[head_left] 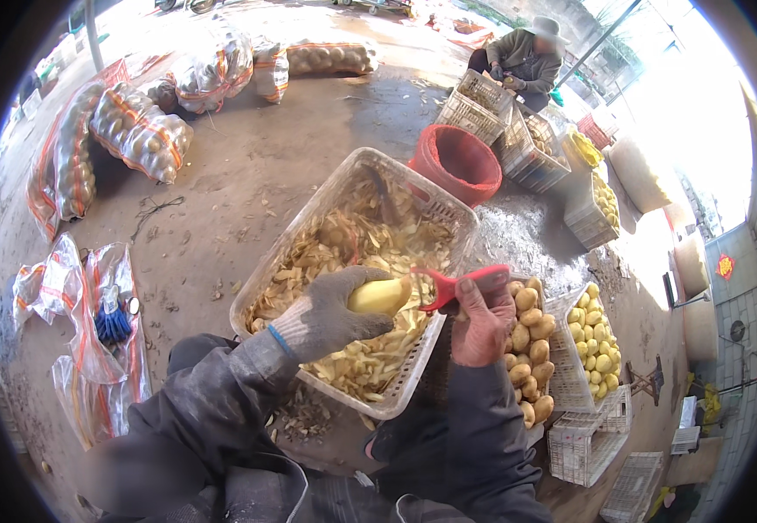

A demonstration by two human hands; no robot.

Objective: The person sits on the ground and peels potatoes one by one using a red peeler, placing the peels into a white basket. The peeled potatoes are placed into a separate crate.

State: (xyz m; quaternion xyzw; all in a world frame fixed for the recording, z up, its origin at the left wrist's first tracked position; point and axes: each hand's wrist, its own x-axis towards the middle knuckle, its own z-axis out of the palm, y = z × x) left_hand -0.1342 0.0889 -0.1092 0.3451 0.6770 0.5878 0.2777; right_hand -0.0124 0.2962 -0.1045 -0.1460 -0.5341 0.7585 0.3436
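My left hand (336,314), in a grey knitted work glove, grips a mostly peeled potato (380,296) above a plastic crate (254,281) heaped with potato peelings (378,235). A brownish patch shows at the potato's right end. Bare of any glove, my right hand (483,323) holds a red peeler (470,284) by its handle, with the head close to that end; whether the blade touches it I cannot tell. Unpeeled potatoes (530,340) lie in a crate right of my right forearm. Beside them stands a crate of peeled potatoes (592,340).
A red tub (458,163) stands behind the peelings crate. Further back, a person (529,62) in a hat sits by several crates (476,108). Filled mesh sacks (140,134) lie at the upper left, with crumpled sacks (100,327) and blue gloves (112,320) nearer. Other crates (591,444) stand at the right.
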